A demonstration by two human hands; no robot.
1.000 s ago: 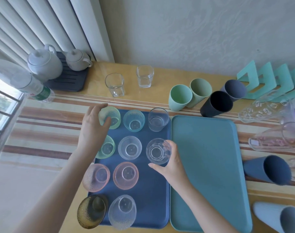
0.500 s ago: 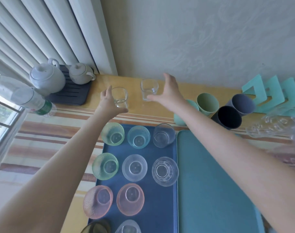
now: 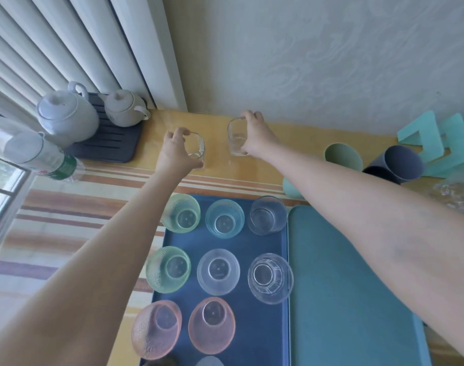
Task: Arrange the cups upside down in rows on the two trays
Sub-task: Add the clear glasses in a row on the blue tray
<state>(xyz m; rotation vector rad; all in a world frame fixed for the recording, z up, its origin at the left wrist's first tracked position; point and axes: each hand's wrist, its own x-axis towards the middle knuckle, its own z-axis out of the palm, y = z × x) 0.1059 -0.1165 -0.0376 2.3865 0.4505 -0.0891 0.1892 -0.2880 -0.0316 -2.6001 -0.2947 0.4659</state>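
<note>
The dark blue tray [image 3: 252,320] holds several cups upside down in rows of three: green, teal, clear and pink ones. To its right lies the teal tray [image 3: 331,299], crossed by my right forearm. Behind the trays, near the wall, my left hand [image 3: 174,151] grips a clear glass [image 3: 198,147] standing on the table. My right hand [image 3: 254,134] grips a second clear glass [image 3: 235,140] the same way. Both glasses are upright.
Two white teapots [image 3: 67,114] sit on a black mat [image 3: 106,146] at the back left, with a plastic bottle [image 3: 38,154] lying nearby. Green [image 3: 343,155] and dark grey [image 3: 400,162] cups lie at the back right, next to a teal rack [image 3: 442,143].
Both hands left the blue tray and reached to the back of the table. They have closed on the two clear glasses, which stood free before.
</note>
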